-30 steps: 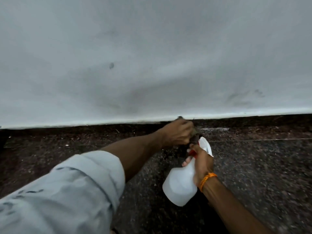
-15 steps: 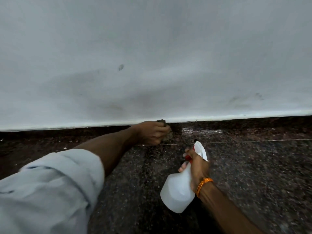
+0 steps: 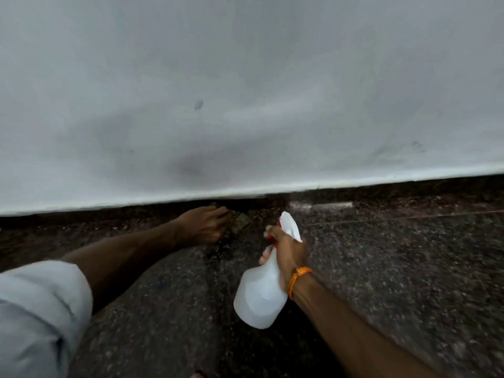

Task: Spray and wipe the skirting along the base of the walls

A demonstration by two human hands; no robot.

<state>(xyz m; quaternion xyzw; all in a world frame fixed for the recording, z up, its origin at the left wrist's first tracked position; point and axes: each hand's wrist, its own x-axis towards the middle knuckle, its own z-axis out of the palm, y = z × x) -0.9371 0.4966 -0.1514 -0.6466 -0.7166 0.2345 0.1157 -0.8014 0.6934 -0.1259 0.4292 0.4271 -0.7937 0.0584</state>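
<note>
A dark speckled stone skirting (image 3: 381,195) runs along the base of the pale grey wall (image 3: 245,77). My left hand (image 3: 203,225) rests low against the skirting, closed on a small dark cloth (image 3: 241,221) that shows past its fingers. My right hand (image 3: 289,253) grips the neck of a white spray bottle (image 3: 260,293) with a red trigger, its nozzle pointing at the skirting. A wet, shiny streak (image 3: 319,205) lies on the skirting just right of the nozzle. An orange band circles my right wrist.
The floor (image 3: 409,282) is dark speckled granite with a thin joint line running to the right. The wall carries dark smudges above my left hand. My light grey rolled sleeve (image 3: 35,309) fills the lower left corner.
My left hand with the cloth has slid left along the skirting and dropped lower. The spray bottle has shifted a little toward me, with a wet streak now showing on the skirting.
</note>
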